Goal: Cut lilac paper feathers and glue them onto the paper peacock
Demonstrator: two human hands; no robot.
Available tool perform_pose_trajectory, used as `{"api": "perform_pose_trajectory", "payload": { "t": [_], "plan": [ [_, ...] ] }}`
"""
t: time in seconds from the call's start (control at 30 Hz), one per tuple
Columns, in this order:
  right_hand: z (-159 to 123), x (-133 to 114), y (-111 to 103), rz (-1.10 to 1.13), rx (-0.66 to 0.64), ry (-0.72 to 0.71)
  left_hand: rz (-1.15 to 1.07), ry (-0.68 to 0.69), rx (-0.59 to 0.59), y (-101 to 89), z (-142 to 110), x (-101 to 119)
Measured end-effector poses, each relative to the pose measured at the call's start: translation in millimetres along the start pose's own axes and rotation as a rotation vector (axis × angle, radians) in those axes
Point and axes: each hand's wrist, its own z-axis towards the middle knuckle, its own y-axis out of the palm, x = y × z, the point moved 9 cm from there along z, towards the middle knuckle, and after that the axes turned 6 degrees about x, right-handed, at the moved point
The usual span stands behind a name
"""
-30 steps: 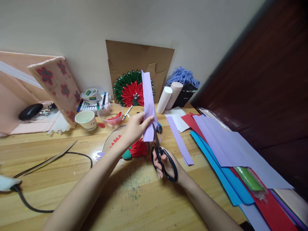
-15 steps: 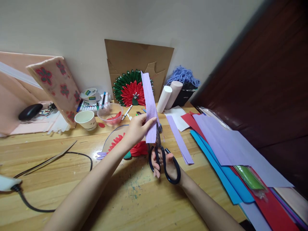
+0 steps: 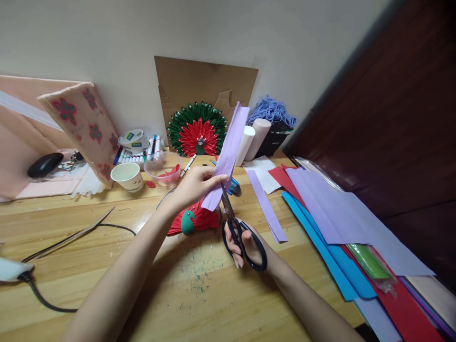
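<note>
My left hand (image 3: pixel 201 186) pinches a strip of purple crepe paper (image 3: pixel 231 142) near its lower end; the strip leans up to the right. In my right hand (image 3: pixel 245 247) are black-handled scissors (image 3: pixel 233 223), fingers through the loops. The blades point up at the strip's right edge, close to my left thumb; whether they bite into the paper I cannot tell. Behind my left wrist lies a red paper piece with a green bird head (image 3: pixel 187 222), partly hidden. A second purple strip (image 3: pixel 266 205) lies on the table to the right.
Against the wall, a red and green peacock (image 3: pixel 197 130) stands before cardboard (image 3: pixel 206 76). A paper cup (image 3: pixel 127 177), clear bowl (image 3: pixel 164 168) and markers are at the back left. Coloured paper sheets (image 3: pixel 331 209) cover the right side. A glue gun (image 3: pixel 14 271) with its cord lies left.
The purple strip has tilted, its top swinging right and its lower end left. The scissor blades have tipped left towards it. The bird head on the table is more exposed.
</note>
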Motion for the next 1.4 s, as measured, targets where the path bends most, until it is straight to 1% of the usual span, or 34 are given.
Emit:
{"api": "perform_pose_trajectory", "payload": {
  "t": [0.1,0.17,0.27,0.4,0.53,0.63,0.8,0.93,1.1,1.2,1.3,1.4],
  "plan": [
    [-4.2,-0.4,6.5,0.003,-0.068,0.066,0.030,-0.011,-0.070,-2.0,-2.3,0.2],
    [-7.8,-0.1,8.9,-0.012,-0.106,0.102,0.020,-0.019,-0.139,-1.1,-4.9,1.0],
    [-13.5,-0.6,11.8,-0.047,-0.158,0.131,0.005,-0.030,-0.231,-0.8,-9.7,2.6],
    [-19.4,-4.3,16.0,-0.116,-0.213,0.175,0.032,-0.033,-0.318,-0.8,-14.7,4.0],
    [-25.5,-7.7,21.5,-0.184,-0.286,0.242,0.017,-0.025,-0.436,6.9,-20.6,6.7],
    [-29.2,-9.6,24.0,-0.207,-0.321,0.244,-0.002,-0.036,-0.498,11.8,-24.7,7.4],
    [-32.6,-10.9,28.6,-0.155,-0.345,0.219,-0.019,-0.066,-0.467,9.1,-24.3,7.2],
    [-31.9,-9.6,29.7,-0.133,-0.341,0.210,-0.017,-0.084,-0.433,7.2,-22.4,6.7],
    [-28.8,-1.1,26.3,-0.080,-0.316,0.229,0.014,-0.040,-0.423,6.8,-21.5,8.8],
    [-27.6,1.2,25.2,-0.060,-0.308,0.236,0.026,-0.043,-0.415,5.7,-21.2,8.4],
    [-27.3,-1.8,25.4,-0.064,-0.298,0.241,0.022,-0.061,-0.432,6.7,-21.9,7.1],
    [-29.1,-3.7,25.2,-0.092,-0.278,0.293,0.001,-0.056,-0.464,9.7,-23.8,6.5]
  ]
}}
